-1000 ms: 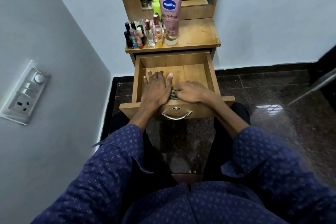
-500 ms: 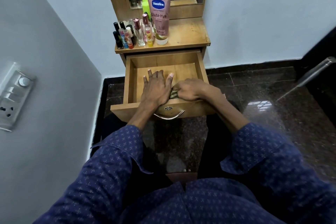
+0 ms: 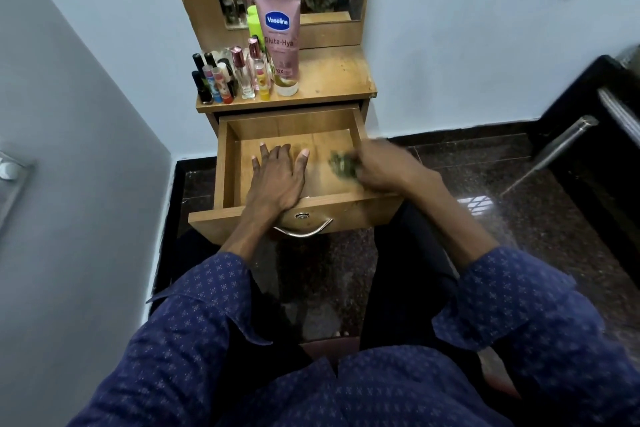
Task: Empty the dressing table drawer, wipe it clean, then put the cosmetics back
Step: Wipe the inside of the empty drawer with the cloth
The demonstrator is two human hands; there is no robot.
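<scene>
A: Your right hand (image 3: 384,168), blurred, had its fingers bunched around a greenish cloth (image 3: 341,166), which pressed the drawer (image 3: 227,163) floor near its 3 o'clock wall.

B: And your left hand (image 3: 277,177)?

A: Its fingers lay flat and spread on the floor toward 9 o'clock, gripping nothing. The drawer stood empty; the cosmetics (image 3: 230,78) and the Vaseline tube (image 3: 281,36) waited on the tabletop (image 3: 332,76) at 12 o'clock.

B: The risk?

A: Your fast strokes could knock the side wall and shake the table, likely toppling those crowded bottles. Your flat palm also covered floor you had yet to wipe.
</scene>
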